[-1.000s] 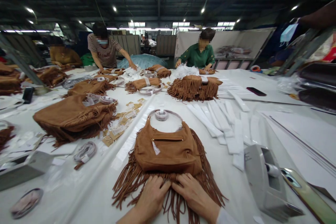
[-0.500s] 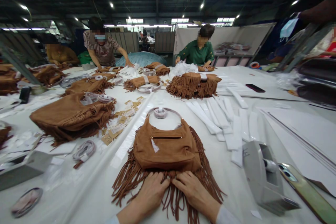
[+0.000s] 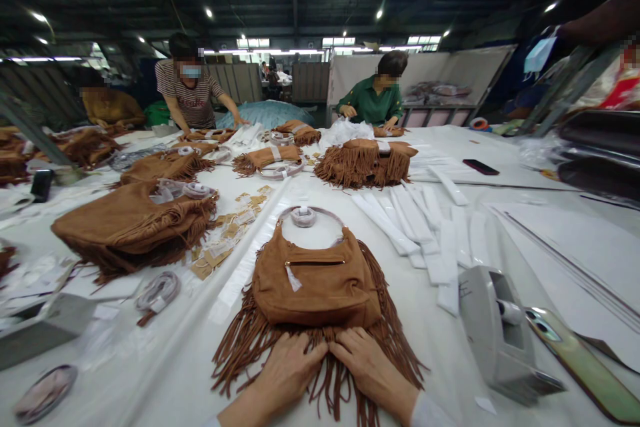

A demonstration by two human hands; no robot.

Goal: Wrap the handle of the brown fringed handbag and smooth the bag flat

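A brown suede handbag (image 3: 315,287) lies flat in front of me, its zip and white-wrapped pull facing up and its strap arched away from me. Long fringe (image 3: 393,340) fans out from its sides and lower edge. At that lower edge, my left hand (image 3: 293,363) has its fingers curled into the fringe. My right hand (image 3: 367,360) grips the fringe beside it in the same way, with the two thumbs meeting or almost touching at the middle. The fingertips are partly hidden by the fringe. A wrapped coil (image 3: 303,216) rests inside the strap's loop.
A grey tape dispenser (image 3: 500,333) and a phone (image 3: 580,363) lie to the right, below white strips (image 3: 420,220). Another brown bag (image 3: 130,227) and tan tags (image 3: 220,247) are at left. Two co-workers (image 3: 193,90) handle bags across the table.
My thumbs have come closer together at the bag's lower edge. Across the table, the co-worker in green has lifted a hand off the plastic. The view has shifted slightly.
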